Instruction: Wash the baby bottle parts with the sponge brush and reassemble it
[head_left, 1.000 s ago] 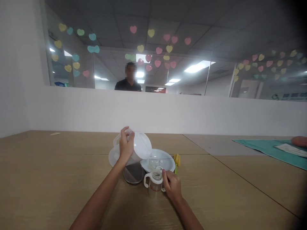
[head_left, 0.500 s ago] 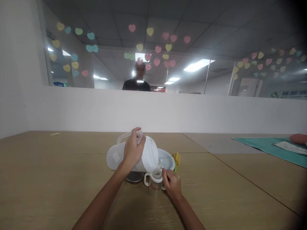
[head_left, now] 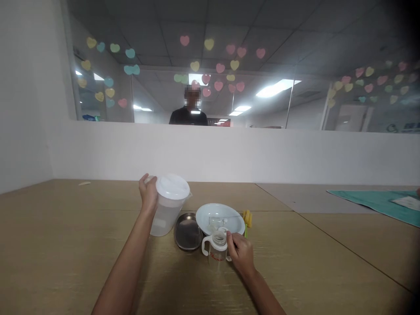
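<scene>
My left hand [head_left: 148,192] is closed round the handle of a translucent white plastic pitcher [head_left: 164,214]. The lidded pitcher leans slightly to the right, left of a shallow metal dish [head_left: 188,234]. Clear and lidless, a baby bottle [head_left: 217,256] with two white side handles and red lettering stands upright near the middle. My right hand [head_left: 242,251] is closed at the bottle's right handle, its thumb beside the rim; the fingers hide that handle. Just behind the bottle sits a pale blue-white oval bowl [head_left: 204,213] with a clear item and small white parts in it.
A yellow-headed brush with a green handle [head_left: 248,218] lies right of the bowl. A teal cloth [head_left: 364,197] with a white item is at the far right. Behind the table [head_left: 305,262] rise a white wall and glass, in which a person shows.
My left hand has moved left with the pitcher, bringing it from tipped over the bottle to nearly upright. The metal dish and bowl show more now. My right hand stays at the bottle.
</scene>
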A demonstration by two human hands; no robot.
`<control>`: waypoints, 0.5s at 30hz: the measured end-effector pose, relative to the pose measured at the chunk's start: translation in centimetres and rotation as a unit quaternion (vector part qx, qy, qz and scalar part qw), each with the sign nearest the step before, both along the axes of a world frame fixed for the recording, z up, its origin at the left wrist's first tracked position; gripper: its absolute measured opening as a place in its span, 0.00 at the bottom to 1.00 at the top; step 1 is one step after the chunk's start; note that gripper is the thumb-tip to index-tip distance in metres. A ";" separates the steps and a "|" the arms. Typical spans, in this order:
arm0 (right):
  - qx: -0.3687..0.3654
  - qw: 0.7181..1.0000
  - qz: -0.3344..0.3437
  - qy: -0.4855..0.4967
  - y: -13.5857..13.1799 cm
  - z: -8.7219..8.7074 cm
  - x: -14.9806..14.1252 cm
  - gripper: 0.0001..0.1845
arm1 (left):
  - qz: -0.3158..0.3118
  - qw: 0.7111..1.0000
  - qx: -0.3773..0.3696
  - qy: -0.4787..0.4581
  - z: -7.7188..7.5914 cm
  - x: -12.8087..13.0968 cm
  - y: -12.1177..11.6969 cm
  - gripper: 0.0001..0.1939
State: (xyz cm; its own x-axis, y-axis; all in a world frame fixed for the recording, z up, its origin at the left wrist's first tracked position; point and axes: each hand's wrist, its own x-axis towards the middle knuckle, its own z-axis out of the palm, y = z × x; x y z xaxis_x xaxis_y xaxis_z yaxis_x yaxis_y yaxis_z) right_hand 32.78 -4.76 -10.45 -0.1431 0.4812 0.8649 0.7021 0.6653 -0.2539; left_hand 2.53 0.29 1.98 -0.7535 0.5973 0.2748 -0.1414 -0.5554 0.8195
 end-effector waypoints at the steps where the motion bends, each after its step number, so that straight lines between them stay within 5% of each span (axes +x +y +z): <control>1: 0.001 1.000 0.001 0.000 0.0 0.0 0.0 0.25 | 0.009 1.000 -0.002 -0.022 -0.3 -0.6 0.2 0.29; 8: -0.008 1.000 0.004 0.008 -0.1 0.2 0.0 0.25 | 0.043 0.998 -0.013 -0.054 -1.7 -3.3 1.3 0.23; 15: -0.070 0.993 0.011 0.094 -0.4 0.5 0.0 0.24 | 0.078 0.996 -0.044 0.026 -2.4 -4.5 0.9 0.18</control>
